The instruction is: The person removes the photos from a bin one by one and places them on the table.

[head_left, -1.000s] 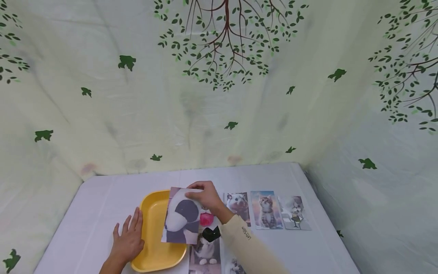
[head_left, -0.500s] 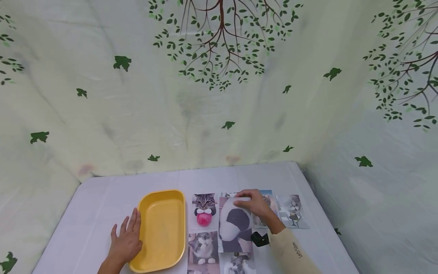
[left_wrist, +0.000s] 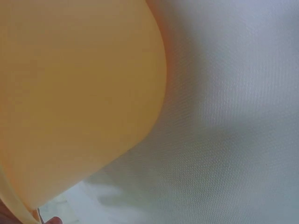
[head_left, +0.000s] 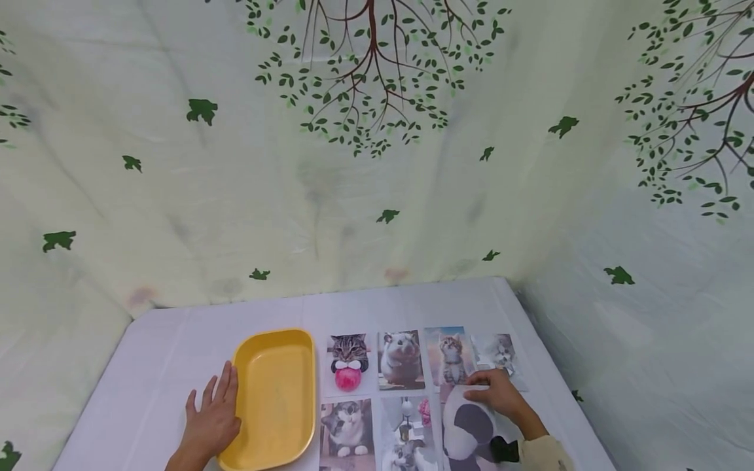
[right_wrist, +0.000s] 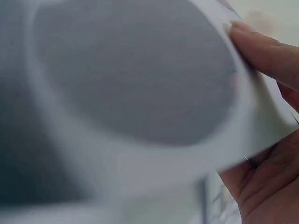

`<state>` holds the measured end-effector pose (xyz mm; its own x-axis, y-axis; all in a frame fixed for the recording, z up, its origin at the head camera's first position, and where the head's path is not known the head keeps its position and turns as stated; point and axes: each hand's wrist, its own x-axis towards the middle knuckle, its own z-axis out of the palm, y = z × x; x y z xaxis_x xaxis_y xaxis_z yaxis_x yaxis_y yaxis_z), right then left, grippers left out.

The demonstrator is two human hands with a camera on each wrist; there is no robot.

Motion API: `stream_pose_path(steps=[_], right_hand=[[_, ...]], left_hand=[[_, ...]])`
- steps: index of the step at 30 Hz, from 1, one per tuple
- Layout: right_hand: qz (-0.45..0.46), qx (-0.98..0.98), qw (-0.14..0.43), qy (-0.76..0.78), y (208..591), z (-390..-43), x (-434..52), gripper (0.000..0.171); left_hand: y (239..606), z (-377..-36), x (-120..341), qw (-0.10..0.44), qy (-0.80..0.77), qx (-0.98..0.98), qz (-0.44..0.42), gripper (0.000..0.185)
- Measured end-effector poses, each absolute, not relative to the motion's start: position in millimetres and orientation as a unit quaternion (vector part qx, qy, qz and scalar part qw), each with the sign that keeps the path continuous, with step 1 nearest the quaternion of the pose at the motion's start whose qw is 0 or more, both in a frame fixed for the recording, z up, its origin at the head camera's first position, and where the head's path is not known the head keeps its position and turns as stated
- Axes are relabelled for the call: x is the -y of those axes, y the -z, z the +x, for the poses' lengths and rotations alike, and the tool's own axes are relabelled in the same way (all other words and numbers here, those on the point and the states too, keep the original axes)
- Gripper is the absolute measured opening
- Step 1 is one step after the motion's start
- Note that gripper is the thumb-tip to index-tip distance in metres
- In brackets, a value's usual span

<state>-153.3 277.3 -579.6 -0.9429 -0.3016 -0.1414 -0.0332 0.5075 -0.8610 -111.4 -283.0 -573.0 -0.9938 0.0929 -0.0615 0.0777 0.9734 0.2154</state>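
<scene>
My right hand (head_left: 497,396) pinches the top edge of a photo card with a white-and-dark animal (head_left: 471,428), low over the table at the front right. In the right wrist view the card (right_wrist: 131,93) fills the frame, blurred, with my fingertips (right_wrist: 266,51) on its edge. My left hand (head_left: 211,422) lies flat on the table, fingers straight, against the left side of the yellow tray (head_left: 277,399). The left wrist view shows only the tray's wall (left_wrist: 74,93) and the white cloth (left_wrist: 224,140).
Cat and hamster photo cards lie in two rows right of the tray: a cat with a pink ball (head_left: 347,363), a hamster (head_left: 400,360), a kitten (head_left: 450,356), a pale one (head_left: 497,353), and two more (head_left: 347,432) (head_left: 409,432) in front. Leaf-print fabric walls enclose the table.
My right hand has carried the white-and-dark card from above the tray rightward across the rows and down to the front right. The left hand has stayed by the tray.
</scene>
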Motion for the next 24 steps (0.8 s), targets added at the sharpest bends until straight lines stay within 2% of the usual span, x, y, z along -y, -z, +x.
stream_pose_path(steps=[5, 10, 16, 24], right_hand=[[-0.148, -0.858, 0.133, 0.474, 594, -150, -279, 0.018], [-0.158, -0.888, 0.115, 0.415, 597, -145, -272, 0.019], [-0.141, -0.919, 0.083, 0.36, 600, -141, -264, 0.019], [-0.1, -0.932, 0.013, 0.35, 597, -135, -255, 0.016]], left_hand=[[572, -112, 282, 0.04, -0.109, -0.992, 0.043, 0.091], [573, -113, 281, 0.045, -0.112, -0.992, 0.042, 0.091], [572, -114, 281, 0.039, -0.109, -0.992, 0.043, 0.092], [573, -115, 282, 0.045, -0.118, -0.991, 0.048, 0.089]])
